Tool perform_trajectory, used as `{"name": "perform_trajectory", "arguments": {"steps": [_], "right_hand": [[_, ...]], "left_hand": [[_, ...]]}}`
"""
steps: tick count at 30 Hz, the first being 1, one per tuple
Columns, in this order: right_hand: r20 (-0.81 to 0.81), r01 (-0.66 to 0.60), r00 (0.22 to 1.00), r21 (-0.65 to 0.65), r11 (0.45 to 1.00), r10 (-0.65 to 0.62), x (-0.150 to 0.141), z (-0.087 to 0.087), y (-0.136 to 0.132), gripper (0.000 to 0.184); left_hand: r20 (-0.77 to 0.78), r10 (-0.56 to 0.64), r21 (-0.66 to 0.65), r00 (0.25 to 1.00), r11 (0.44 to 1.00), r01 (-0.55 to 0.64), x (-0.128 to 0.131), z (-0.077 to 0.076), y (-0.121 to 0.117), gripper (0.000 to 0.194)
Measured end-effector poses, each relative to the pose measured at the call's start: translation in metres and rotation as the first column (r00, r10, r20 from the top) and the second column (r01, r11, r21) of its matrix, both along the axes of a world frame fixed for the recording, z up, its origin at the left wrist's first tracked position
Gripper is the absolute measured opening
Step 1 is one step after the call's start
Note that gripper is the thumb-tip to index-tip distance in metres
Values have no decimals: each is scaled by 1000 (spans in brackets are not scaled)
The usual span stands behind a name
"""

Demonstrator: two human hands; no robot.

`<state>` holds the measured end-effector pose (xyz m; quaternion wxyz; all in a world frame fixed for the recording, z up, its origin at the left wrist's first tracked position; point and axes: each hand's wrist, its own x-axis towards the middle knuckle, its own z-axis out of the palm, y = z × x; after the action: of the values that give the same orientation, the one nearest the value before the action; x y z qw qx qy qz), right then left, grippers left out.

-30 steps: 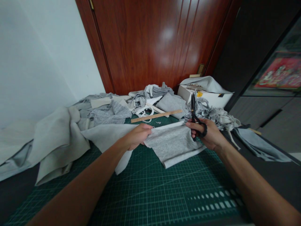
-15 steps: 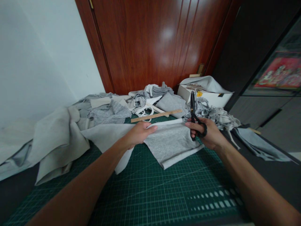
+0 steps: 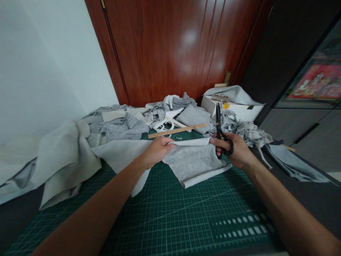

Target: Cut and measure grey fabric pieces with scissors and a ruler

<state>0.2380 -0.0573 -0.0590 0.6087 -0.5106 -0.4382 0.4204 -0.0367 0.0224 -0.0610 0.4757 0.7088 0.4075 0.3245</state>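
Observation:
A grey piece of fabric (image 3: pixel 195 161) with a white folded edge along its top stretches between my two hands over the green cutting mat (image 3: pixel 170 213). My left hand (image 3: pixel 157 151) pinches the left end of that edge. At the other end, my right hand (image 3: pixel 237 151) is closed around black-handled scissors (image 3: pixel 218 122), blades pointing up, while its thumb also presses the fabric corner. Below, the lower edge of the cloth shows another pale fold. A lighter grey piece of cloth (image 3: pixel 119 153) lies under and left of my left hand.
A wooden ruler (image 3: pixel 177 131) lies behind the fabric, near white strips. Heaps of grey cloth (image 3: pixel 128 126) line the back and left. A white box (image 3: pixel 242 110) stands back right beside tangled scraps (image 3: pixel 250 133). Folded cloth (image 3: pixel 295 163) rests at right.
The folded top edge is pulled straighter and shows a wider white band. My left thumb has drawn in, and the cloth's lower edge has lifted slightly. The scissors stay upright.

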Motion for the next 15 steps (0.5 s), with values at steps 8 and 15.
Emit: {"name": "perform_trajectory", "arguments": {"steps": [8, 15], "right_hand": [[17, -2, 1000, -5, 1000, 3, -1, 0, -1, 60], [23, -12, 1000, 7, 1000, 12, -3, 0, -1, 60]], "left_hand": [[-46, 134, 231, 990, 966, -119, 1, 4, 4, 25], [-47, 147, 235, 988, 963, -132, 3, 3, 1, 10]]}}
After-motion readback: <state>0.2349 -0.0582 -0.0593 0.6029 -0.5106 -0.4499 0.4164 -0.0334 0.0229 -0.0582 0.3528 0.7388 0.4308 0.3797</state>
